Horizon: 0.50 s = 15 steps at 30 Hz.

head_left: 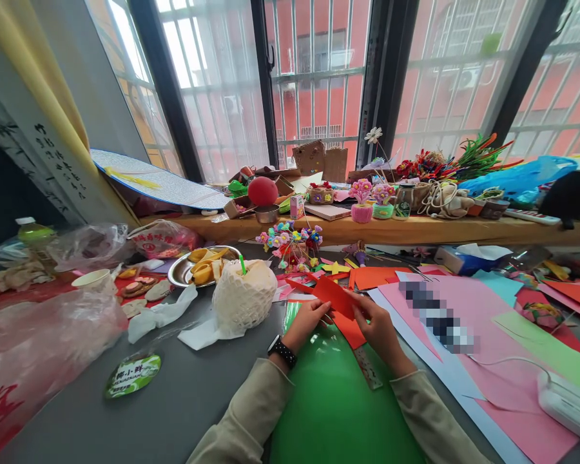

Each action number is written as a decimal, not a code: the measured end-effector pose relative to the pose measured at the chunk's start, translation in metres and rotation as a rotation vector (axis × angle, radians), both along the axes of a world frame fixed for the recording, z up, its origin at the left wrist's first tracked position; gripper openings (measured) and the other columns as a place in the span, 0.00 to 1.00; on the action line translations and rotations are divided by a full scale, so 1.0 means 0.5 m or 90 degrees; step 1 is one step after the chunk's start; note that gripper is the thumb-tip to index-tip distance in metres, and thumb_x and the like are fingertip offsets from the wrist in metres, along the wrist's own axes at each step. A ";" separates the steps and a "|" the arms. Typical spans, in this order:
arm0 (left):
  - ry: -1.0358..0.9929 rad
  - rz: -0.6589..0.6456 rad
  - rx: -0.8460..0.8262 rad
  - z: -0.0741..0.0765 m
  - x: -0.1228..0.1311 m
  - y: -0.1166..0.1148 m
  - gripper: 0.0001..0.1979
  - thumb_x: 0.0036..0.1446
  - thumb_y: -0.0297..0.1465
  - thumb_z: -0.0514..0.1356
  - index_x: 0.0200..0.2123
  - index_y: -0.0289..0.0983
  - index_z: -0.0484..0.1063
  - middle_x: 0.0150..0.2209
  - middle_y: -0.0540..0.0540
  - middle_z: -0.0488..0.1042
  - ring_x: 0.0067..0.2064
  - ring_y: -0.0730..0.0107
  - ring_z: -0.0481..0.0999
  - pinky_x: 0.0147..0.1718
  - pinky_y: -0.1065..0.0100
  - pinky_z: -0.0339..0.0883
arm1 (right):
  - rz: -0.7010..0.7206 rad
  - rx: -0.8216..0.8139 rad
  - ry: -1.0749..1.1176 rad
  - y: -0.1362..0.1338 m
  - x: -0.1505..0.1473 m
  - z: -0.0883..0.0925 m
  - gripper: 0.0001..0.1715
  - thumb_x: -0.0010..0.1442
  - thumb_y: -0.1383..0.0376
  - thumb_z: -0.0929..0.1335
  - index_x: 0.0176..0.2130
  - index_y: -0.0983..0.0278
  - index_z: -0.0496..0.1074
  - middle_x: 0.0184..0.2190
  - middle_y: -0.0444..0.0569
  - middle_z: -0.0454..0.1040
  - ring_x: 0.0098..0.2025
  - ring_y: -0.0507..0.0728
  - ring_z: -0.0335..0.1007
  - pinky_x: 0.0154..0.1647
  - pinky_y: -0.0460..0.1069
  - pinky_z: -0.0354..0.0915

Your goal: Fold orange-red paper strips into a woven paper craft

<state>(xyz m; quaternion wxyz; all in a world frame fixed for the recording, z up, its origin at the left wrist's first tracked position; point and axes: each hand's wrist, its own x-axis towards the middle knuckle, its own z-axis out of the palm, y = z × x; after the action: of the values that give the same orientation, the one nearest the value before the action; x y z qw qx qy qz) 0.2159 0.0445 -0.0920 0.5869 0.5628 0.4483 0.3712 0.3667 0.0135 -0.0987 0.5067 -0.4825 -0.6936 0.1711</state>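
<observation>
Between my two hands I hold a small piece of red paper, raised above a green mat. The fingers of my left hand close on its left lower edge; a dark watch sits on that wrist. My right hand pinches the right edge. Beneath lies another orange-red sheet, partly hidden by the held piece. A ruler sticks out below it on the mat, near my right hand. More red and orange paper lies just beyond my hands.
A coconut in white netting with a green straw stands left, near a metal bowl of peels. Pink paper and a white power strip lie right. Colourful craft flowers stand ahead, below the crowded windowsill.
</observation>
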 end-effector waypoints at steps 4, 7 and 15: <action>0.008 -0.023 0.009 -0.004 0.002 0.001 0.13 0.42 0.38 0.54 0.23 0.32 0.64 0.22 0.51 0.67 0.20 0.80 0.65 0.19 0.77 0.55 | 0.004 -0.097 0.145 0.001 0.000 0.000 0.21 0.51 0.61 0.61 0.46 0.63 0.63 0.39 0.49 0.70 0.38 0.57 0.66 0.34 0.50 0.64; 0.017 -0.041 0.020 -0.006 0.002 0.002 0.13 0.43 0.39 0.54 0.23 0.33 0.64 0.21 0.51 0.67 0.20 0.80 0.65 0.18 0.77 0.54 | 0.076 -0.124 0.280 0.003 0.002 -0.001 0.23 0.49 0.60 0.62 0.47 0.62 0.62 0.44 0.49 0.66 0.44 0.57 0.62 0.39 0.50 0.62; 0.055 -0.074 0.038 -0.012 -0.002 0.005 0.16 0.43 0.41 0.53 0.23 0.32 0.66 0.22 0.49 0.69 0.21 0.79 0.66 0.18 0.77 0.54 | 0.078 -0.052 0.159 0.009 -0.008 -0.009 0.22 0.52 0.61 0.59 0.47 0.60 0.61 0.47 0.47 0.64 0.47 0.57 0.59 0.46 0.52 0.57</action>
<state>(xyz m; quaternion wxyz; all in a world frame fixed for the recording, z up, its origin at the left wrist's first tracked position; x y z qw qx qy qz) 0.2148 0.0470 -0.0981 0.5704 0.6205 0.4287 0.3252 0.3629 0.0181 -0.1031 0.5578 -0.4344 -0.6458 0.2881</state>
